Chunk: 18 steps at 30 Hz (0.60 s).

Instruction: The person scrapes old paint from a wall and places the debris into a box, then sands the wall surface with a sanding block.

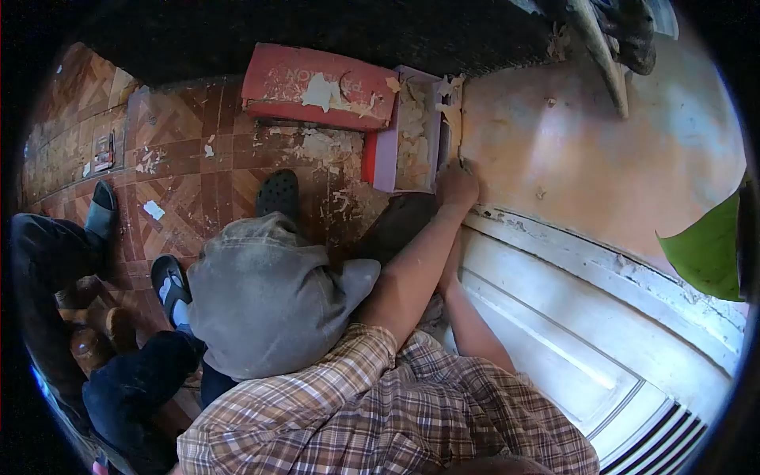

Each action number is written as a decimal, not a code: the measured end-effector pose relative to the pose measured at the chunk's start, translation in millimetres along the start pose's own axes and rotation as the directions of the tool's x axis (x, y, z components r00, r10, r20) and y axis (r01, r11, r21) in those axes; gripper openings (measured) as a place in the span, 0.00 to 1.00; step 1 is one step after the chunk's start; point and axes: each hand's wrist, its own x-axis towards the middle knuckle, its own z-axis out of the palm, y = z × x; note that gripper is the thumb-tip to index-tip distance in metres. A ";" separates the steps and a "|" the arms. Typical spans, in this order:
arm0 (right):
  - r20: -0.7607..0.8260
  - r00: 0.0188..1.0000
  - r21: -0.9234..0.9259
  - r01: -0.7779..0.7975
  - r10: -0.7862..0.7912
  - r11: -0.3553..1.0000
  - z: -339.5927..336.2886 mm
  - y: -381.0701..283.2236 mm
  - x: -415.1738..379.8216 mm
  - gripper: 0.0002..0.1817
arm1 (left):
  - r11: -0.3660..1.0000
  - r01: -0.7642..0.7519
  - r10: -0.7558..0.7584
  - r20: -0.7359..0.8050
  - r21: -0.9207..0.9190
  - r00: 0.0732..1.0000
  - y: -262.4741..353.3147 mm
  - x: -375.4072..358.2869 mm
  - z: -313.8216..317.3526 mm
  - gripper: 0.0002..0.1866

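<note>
My left hand (457, 185) is closed at the chipped edge of the wall (546, 150), beside the open end of a lilac box (385, 158). A small dark piece (465, 165) shows at its fingertips, too small to name. The box holds pale scraps and flakes. My right forearm (477, 331) reaches up behind the left one, and the left forearm hides my right hand, so its fingers do not show. Against the lilac box lies a red box (317, 85) with worn lettering and a torn white patch.
White panelling (546, 317) with a chipped ledge (602, 257) runs along the right. A green leaf (704, 249) juts in at the right edge. Paint flakes litter the patterned floor (178, 158). Another person's leg (51, 249) and slipper (101, 210) are at left. A branch-like piece (598, 55) hangs at top right.
</note>
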 end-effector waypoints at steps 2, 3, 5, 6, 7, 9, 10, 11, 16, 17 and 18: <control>0.108 0.968 0.431 -0.251 0.227 0.867 11.2 24.6 11.9 0.34 | 0.994 0.016 -0.024 -0.073 -0.107 0.997 -0.3 -0.4 3.4 0.20; 0.160 0.944 0.565 -0.328 0.289 0.757 22.5 27.3 15.3 0.33 | 0.998 0.010 -0.016 -0.096 -0.058 0.995 -12.4 7.7 -13.3 0.20; -0.019 0.998 -0.207 0.056 -0.062 0.977 16.8 3.2 13.0 0.31 | 0.995 -0.019 0.010 -0.088 -0.094 0.996 -5.8 3.7 -22.5 0.20; -0.022 0.998 -0.219 0.049 -0.056 0.974 12.3 -13.2 12.6 0.31 | 0.995 -0.016 0.008 -0.077 -0.102 0.997 -6.8 7.3 -23.2 0.20; 0.119 0.981 -0.528 0.192 -0.151 0.827 11.0 -30.9 12.3 0.32 | 0.989 0.017 -0.019 -0.018 -0.146 1.000 -10.7 13.6 -25.9 0.20; 0.281 0.940 -0.748 0.341 -0.195 0.569 13.3 -32.0 17.9 0.34 | 0.982 0.045 -0.039 0.040 -0.185 0.998 -19.8 35.8 -34.0 0.21; 0.162 0.964 -0.641 0.264 -0.208 0.721 16.6 -21.1 21.0 0.36 | 0.985 0.102 -0.084 0.125 -0.139 0.989 -28.0 49.2 -36.6 0.22; 0.042 0.979 -0.500 0.194 -0.200 0.844 18.4 -10.7 25.7 0.38 | 0.984 0.152 -0.131 0.206 -0.089 0.970 -34.4 61.8 -38.3 0.23; -0.079 0.991 -0.536 0.048 -0.107 0.843 29.5 -12.8 44.7 0.43 | 0.950 0.027 -0.044 -0.050 -0.311 0.998 -44.1 90.3 -52.3 0.25; -0.095 0.992 -0.569 0.014 -0.082 0.822 30.7 -14.6 43.0 0.43 | 0.917 0.025 -0.043 -0.037 -0.398 0.998 -47.8 88.5 -53.4 0.26; -0.094 0.993 -0.567 0.005 -0.070 0.824 31.2 -12.6 40.0 0.43 | 0.876 0.025 -0.042 -0.024 -0.481 0.999 -48.0 82.7 -58.1 0.27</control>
